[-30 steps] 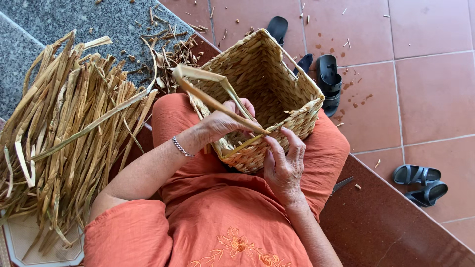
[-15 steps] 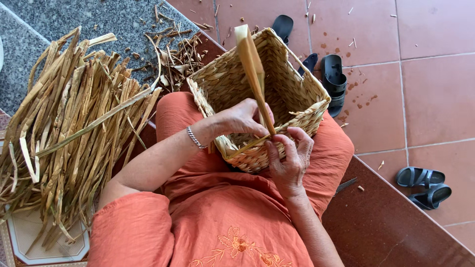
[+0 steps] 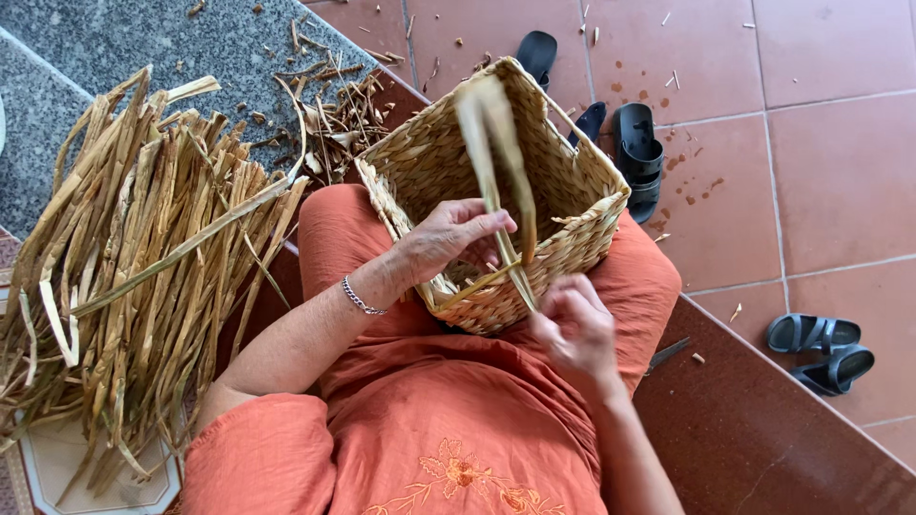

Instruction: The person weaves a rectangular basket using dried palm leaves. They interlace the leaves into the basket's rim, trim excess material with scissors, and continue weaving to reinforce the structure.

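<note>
A square woven basket (image 3: pixel 496 200) of pale dried straw is lying tilted on the person's lap, its open mouth facing up and to the far side, its rim thick and braided, its walls tightly plaited. A long flat straw strip (image 3: pixel 496 162) is standing up out of the near rim, blurred along its upper length, with a second thinner strand crossing low at the rim.

The left hand (image 3: pixel 448 238) is resting over the near-left rim of the basket, fingers curled and pressed against the weave beside the strip; a thin silver bracelet (image 3: pixel 363 298) is sitting on that wrist. The right hand (image 3: pixel 577 324) is closing around the lower end of the strip just near the basket's near rim, fingers pinching it.

The person is wearing orange clothing with embroidery at the chest, and the basket is lying against both thighs.

To the left, a large bundle of dried straw (image 3: pixel 134 277) is lying just beside the left thigh, filling that side, its ends spreading over grey stone paving (image 3: pixel 114 38). Loose scraps (image 3: pixel 334 114) are lying at the far-left corner of the basket. To the right and far side, red floor tiles (image 3: pixel 830 162) are lying open and wide. Black sandals (image 3: pixel 630 143) are lying just beyond the basket's far-right corner, and another dark pair (image 3: pixel 821 343) is lying well apart at the right.
</note>
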